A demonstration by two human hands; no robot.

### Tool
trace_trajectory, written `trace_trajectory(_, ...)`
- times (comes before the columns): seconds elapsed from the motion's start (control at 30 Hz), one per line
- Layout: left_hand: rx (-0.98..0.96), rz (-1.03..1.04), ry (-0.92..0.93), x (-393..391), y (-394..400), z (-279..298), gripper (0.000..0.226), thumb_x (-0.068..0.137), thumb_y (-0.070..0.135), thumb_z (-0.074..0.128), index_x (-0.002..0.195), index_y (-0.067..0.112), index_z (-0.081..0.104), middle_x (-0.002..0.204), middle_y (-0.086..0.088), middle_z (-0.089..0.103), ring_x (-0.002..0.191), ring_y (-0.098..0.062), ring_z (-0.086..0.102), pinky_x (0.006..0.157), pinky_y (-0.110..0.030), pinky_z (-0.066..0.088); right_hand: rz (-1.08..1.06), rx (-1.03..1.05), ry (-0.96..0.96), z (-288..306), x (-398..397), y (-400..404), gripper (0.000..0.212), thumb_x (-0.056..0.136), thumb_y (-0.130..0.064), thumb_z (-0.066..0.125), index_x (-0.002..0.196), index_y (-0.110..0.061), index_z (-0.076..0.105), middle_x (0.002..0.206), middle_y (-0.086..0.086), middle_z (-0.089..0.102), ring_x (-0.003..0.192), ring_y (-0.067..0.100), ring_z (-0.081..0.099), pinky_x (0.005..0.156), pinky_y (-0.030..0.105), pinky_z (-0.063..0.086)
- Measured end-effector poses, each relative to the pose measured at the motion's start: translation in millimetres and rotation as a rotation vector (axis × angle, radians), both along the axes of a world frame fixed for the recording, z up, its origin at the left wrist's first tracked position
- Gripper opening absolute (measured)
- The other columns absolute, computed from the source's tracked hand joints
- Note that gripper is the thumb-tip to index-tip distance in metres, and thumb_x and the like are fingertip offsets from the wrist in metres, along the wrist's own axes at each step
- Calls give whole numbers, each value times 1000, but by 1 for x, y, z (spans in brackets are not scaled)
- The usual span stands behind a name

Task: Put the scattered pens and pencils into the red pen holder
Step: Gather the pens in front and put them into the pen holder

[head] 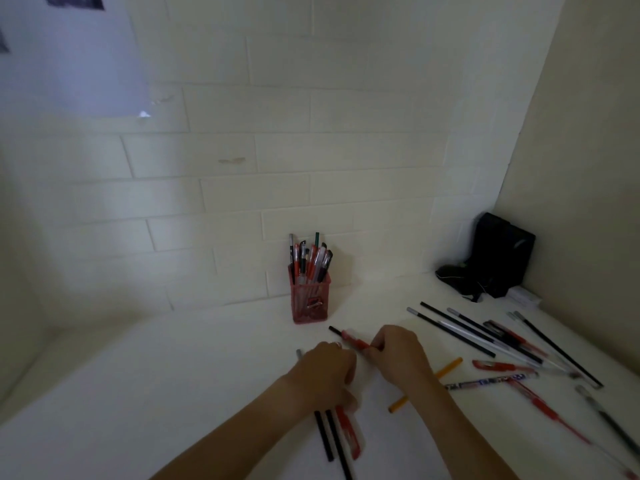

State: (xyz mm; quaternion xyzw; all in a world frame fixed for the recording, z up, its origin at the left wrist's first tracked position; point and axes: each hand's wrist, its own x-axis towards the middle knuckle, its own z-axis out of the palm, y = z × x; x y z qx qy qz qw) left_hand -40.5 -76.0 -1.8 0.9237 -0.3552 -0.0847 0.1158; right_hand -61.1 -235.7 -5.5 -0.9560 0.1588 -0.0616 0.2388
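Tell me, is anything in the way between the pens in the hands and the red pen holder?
Nothing visible is. The right hand grips a red pen and the left hand holds a bunch of pens. Only bare white table lies between them and the red pen holder, which already holds many pens.

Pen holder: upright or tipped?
Upright: the pen holder stands on its base on the table, pens sticking up.
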Motion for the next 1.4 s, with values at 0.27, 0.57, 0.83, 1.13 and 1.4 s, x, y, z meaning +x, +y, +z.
trace_trajectory(0.27, -215, 170, 10, 12, 8, -9, 26, 84, 13, 68, 107, 8, 56, 102, -5, 44, 92, -17, 44, 72, -25, 36, 34, 231, 17, 16, -19, 19, 25, 85, -31, 73, 80, -7, 66, 76, 3, 66, 68, 14, 61, 60, 26, 47)
trace_trajectory(0.57, -317, 295, -7, 19, 14, -4, 19, 90, 0, 54, 109, 6, 52, 115, -15, 53, 92, -14, 45, 53, -15, 31, 63, 255, 186, 5, -30, 50, 26, 74, -31, 81, 77, -9, 68, 81, 6, 73, 69, 14, 66, 42, 16, 38)
trace_trajectory(0.83, -181, -154, -192, 11, 23, -11, 36, 79, -4, 64, 110, 13, 66, 119, -6, 56, 110, -21, 52, 90, -35, 48, -52, 300, 166, 18, -27, 23, 29, 85, -19, 64, 58, -15, 53, 57, 1, 56, 53, 13, 54, 46, 20, 38)
trace_trajectory(1.13, -477, -56, -271, 27, 31, 12, 22, 91, 2, 56, 104, 19, 62, 97, 4, 65, 85, -10, 61, 77, -26, 51, -35, 369, -74, 34, -21, 5, 12, 90, -25, 66, 84, -16, 71, 74, 3, 74, 69, 19, 72, 75, 40, 61)
trace_trajectory(1.4, -951, 195, -193, 55, 22, 81, 7, 89, 13, 69, 96, 12, 65, 78, 12, 68, 71, 7, 64, 69, -6, 49, 142, 365, -505, 76, 24, 53, 3, 89, -20, 70, 89, -22, 69, 79, -7, 72, 67, 7, 68, 62, 16, 51)
